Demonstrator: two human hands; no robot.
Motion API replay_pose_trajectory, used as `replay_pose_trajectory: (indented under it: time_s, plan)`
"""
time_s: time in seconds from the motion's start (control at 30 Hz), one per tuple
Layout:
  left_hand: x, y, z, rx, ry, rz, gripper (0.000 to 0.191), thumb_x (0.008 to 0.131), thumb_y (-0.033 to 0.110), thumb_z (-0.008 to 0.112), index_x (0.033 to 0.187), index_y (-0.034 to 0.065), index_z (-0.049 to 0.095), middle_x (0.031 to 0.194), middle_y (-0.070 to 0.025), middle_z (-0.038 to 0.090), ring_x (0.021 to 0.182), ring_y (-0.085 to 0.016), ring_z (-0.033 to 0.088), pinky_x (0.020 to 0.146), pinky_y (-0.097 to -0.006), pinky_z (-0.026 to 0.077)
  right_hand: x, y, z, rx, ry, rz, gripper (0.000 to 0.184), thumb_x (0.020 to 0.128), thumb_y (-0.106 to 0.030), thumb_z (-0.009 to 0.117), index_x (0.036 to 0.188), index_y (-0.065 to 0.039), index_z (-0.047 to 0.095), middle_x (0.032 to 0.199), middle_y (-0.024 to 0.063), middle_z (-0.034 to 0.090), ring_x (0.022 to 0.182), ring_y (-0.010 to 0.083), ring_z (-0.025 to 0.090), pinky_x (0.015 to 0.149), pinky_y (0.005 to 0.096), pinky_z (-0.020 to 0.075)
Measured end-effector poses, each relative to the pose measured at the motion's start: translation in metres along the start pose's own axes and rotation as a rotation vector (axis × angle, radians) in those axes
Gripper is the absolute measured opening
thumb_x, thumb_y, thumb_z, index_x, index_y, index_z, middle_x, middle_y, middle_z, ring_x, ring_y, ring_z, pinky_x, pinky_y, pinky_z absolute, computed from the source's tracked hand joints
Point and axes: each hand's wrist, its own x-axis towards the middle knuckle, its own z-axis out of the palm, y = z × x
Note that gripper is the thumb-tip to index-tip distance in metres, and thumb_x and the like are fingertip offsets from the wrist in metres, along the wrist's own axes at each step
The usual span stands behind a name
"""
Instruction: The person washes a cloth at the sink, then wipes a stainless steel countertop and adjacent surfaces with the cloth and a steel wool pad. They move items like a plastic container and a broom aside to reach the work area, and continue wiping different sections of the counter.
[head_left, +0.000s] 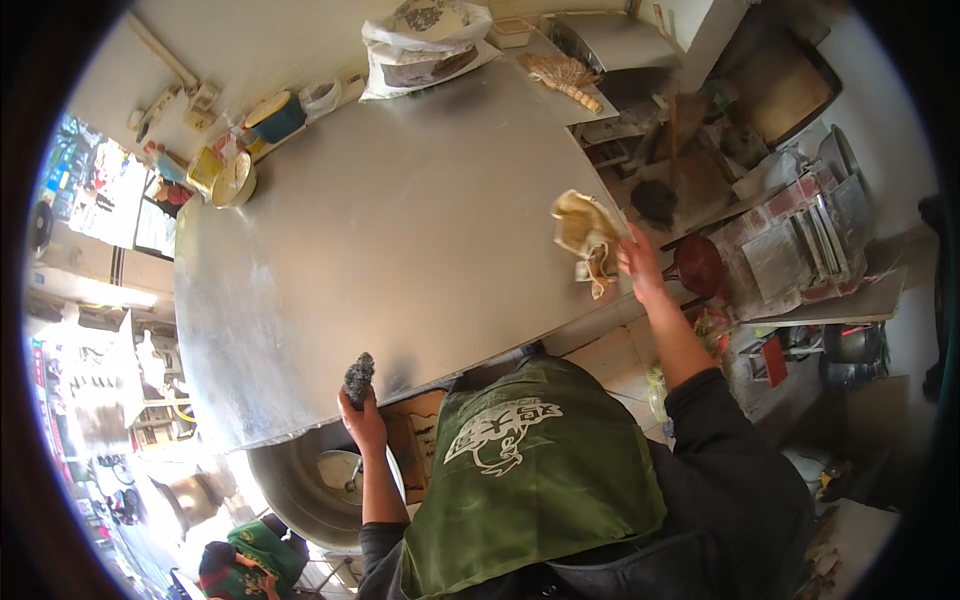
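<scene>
My left hand (364, 429) grips a grey steel wool scrubber (359, 378) just above the near edge of a broad metal-topped table (360, 225). At the table's right edge, my right hand (640, 264) has its fingers on the right side of a crumpled tan cloth (583, 225). The cloth is partly folded, with a narrow end hanging towards me. Exactly how the fingers pinch it is hard to see.
A large round tub (300, 480) stands below the table's near left edge. A white sack (427, 52), a straw brush (562, 71), a pale bowl (234, 180) and a blue container (276, 118) line the far side. Another person (255, 559) is at lower left.
</scene>
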Motion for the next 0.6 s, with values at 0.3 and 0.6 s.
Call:
replay_pose_trajectory:
  time_s: [0.3, 0.6]
  plan:
    - [-0.03, 0.03, 0.032, 0.103, 0.041, -0.165, 0.037, 0.096, 0.017, 0.071, 0.128, 0.0, 0.059, 0.113, -0.0183, 0.064, 0.103, -0.033, 0.062, 0.093, -0.0413, 0.049, 0.019, 0.015, 0.138, -1.078, -0.351, -0.843, 0.062, 0.087, -0.033, 0.074, 0.14, -0.007, 0.056, 0.147, 0.0241, 0.049, 0.139, 0.0461, 0.044, 0.117, 0.0581, 0.0361]
    - [0.013, 0.011, 0.067, 0.562, 0.076, -0.139, 0.063, 0.096, 0.021, 0.069, 0.15, 0.0039, 0.043, 0.154, -0.0229, 0.042, 0.14, -0.045, 0.043, 0.114, -0.0519, 0.038, 0.062, 0.041, 0.261, -0.877, -1.019, -1.11, 0.043, 0.086, -0.02, 0.071, 0.13, -0.016, 0.071, 0.148, 0.0132, 0.058, 0.139, 0.0336, 0.051, 0.12, 0.0486, 0.0405]
